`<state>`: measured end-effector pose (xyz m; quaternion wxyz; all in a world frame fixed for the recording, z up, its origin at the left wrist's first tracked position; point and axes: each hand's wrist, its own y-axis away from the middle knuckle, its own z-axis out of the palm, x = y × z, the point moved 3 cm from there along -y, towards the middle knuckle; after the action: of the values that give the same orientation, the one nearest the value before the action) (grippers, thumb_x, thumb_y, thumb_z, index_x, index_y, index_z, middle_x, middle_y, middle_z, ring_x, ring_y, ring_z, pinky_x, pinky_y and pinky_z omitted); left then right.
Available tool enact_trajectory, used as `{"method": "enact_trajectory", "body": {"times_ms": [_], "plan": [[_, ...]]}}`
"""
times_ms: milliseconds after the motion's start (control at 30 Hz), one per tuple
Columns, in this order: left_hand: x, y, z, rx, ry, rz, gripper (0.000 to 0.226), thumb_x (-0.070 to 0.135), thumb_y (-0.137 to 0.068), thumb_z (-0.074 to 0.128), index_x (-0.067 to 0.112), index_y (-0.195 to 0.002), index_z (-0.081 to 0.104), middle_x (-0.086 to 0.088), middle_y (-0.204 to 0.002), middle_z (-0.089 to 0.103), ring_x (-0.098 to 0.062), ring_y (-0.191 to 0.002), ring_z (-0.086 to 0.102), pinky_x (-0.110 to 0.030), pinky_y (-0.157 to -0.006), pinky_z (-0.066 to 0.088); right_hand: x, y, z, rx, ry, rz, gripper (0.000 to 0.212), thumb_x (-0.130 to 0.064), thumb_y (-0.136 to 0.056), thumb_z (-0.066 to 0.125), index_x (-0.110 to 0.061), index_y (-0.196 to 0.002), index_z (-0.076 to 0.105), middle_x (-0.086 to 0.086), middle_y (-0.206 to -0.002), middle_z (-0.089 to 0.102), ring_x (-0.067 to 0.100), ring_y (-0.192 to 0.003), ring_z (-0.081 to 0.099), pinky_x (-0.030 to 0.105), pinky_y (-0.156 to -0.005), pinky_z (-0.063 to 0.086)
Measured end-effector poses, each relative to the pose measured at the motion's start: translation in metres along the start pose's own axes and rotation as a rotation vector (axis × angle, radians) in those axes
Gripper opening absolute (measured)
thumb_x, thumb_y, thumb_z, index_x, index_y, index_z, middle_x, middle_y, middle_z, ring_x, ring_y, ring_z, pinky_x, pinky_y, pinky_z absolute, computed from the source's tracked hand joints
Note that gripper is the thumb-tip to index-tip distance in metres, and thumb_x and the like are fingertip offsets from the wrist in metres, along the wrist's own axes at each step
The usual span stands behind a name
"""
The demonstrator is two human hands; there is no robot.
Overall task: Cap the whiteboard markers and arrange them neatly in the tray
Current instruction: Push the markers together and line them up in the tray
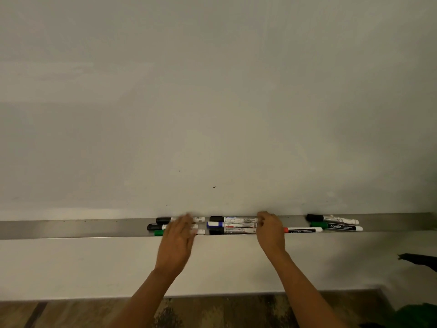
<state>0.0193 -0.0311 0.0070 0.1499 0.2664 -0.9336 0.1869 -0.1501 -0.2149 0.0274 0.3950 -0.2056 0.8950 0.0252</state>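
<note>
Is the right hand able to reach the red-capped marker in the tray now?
Probably yes. The red-capped marker lies in the tray just right of the right hand, with nothing lying over it. The hand's fingers rest on the middle markers' ends, so it must let go first.

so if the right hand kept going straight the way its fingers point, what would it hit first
The right hand points leftward along the metal tray, fingertips already at the white ends of the middle group of three capped markers. It would likely push those first, though actual contact is unclear.
</note>
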Motion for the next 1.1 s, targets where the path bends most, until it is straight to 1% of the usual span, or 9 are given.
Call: {"method": "enact_trajectory", "body": {"times_ms": [100,200,300,367,567,733,900,967,1100], "plan": [[-0.023,0.002,-0.023,0.258,0.173,-0.349,0.043,0.03,-0.097,0.03,0.004,-0.127,0.048,-0.02,-0.132,0.049,-0.032,-0.123,0.043,-0.043,-0.106,0.034,0.003,0.0,-0.004,-0.001,-0.004,0.041,0.017,0.004,-0.086,0.049,0.003,-0.093,0.064,0.021,-0.094,0.065,0.028,-0.08,0.058,0.026,-0.068,0.042],[-0.038,-0.002,-0.037,0.31,0.337,-0.663,0.038,0.018,-0.098,0.03,-0.008,-0.116,0.05,-0.03,-0.125,0.046,-0.041,-0.116,0.043,-0.047,-0.102,0.034,0.001,-0.002,-0.004,-0.013,0.005,0.065,0.017,0.004,-0.086,0.047,0.005,-0.088,0.064,0.022,-0.09,0.066,0.025,-0.074,0.056,0.028,-0.065,0.044],[-0.044,-0.011,-0.046,0.283,0.466,-0.786,0.048,0.021,-0.099,0.025,-0.007,-0.078,0.057,-0.026,-0.084,0.057,-0.039,-0.086,0.053,-0.047,-0.086,0.043,-0.001,-0.004,0.003,-0.053,0.01,0.072,0.019,0.003,-0.086,0.046,0.004,-0.091,0.065,0.021,-0.091,0.067,0.027,-0.076,0.058,0.026,-0.063,0.043],[-0.041,-0.017,-0.05,0.208,0.496,-0.821,0.056,0.024,-0.1,0.021,-0.001,-0.06,0.05,-0.014,-0.059,0.048,-0.032,-0.073,0.05,-0.041,-0.075,0.042,-0.002,-0.004,0.006,-0.074,-0.017,0.065,0.02,0.004,-0.086,0.047,0.003,-0.092,0.066,0.021,-0.092,0.068,0.025,-0.076,0.058,0.024,-0.063,0.042],[-0.029,-0.023,-0.051,0.149,0.48,-0.819,0.056,0.026,-0.1,0.018,0.01,-0.052,0.04,-0.016,-0.069,0.048,-0.03,-0.08,0.045,-0.04,-0.083,0.038,-0.002,-0.006,0.006,-0.073,-0.091,0.089,0.021,0.005,-0.086,0.047,0.004,-0.097,0.065,0.021,-0.098,0.068,0.03,-0.086,0.062,0.028,-0.072,0.046],[-0.034,-0.024,-0.049,0.134,0.456,-0.808,0.06,0.028,-0.1,0.017,-0.011,-0.083,0.059,-0.025,-0.083,0.054,-0.037,-0.087,0.052,-0.043,-0.088,0.04,-0.004,-0.007,0.009,-0.075,-0.091,0.071,0.024,0.002,-0.088,0.047,0.003,-0.105,0.064,0.02,-0.106,0.066,0.031,-0.096,0.061,0.028,-0.082,0.046],[-0.037,-0.026,-0.047,0.156,0.432,-0.747,0.057,0.026,-0.1,0.019,0.002,-0.057,0.048,-0.013,-0.062,0.049,-0.032,-0.076,0.049,-0.041,-0.078,0.039,-0.003,-0.007,0.008,-0.08,-0.061,0.061,0.023,0.002,-0.088,0.047,0.002,-0.103,0.064,0.021,-0.105,0.066,0.031,-0.094,0.06,0.03,-0.08,0.047],[-0.036,-0.025,-0.047,0.2,0.408,-0.686,0.055,0.025,-0.099,0.023,0.004,-0.054,0.045,-0.012,-0.058,0.048,-0.033,-0.072,0.051,-0.039,-0.07,0.039,-0.006,-0.006,0.006,-0.072,0.019,-0.01,0.023,-0.001,-0.089,0.046,0.0,-0.105,0.063,0.021,-0.107,0.064,0.031,-0.097,0.058,0.032,-0.082,0.047],[-0.02,-0.019,-0.041,0.227,0.231,-0.37,0.036,0.018,-0.097,0.035,0.0,-0.075,0.058,-0.017,-0.082,0.061,-0.035,-0.081,0.057,-0.037,-0.07,0.044,-0.019,0.004,0.01,-0.097,0.162,-0.3,0.027,-0.006,-0.091,0.047,-0.004,-0.116,0.058,0.016,-0.116,0.06,0.027,-0.107,0.052,0.033,-0.088,0.046]]}}
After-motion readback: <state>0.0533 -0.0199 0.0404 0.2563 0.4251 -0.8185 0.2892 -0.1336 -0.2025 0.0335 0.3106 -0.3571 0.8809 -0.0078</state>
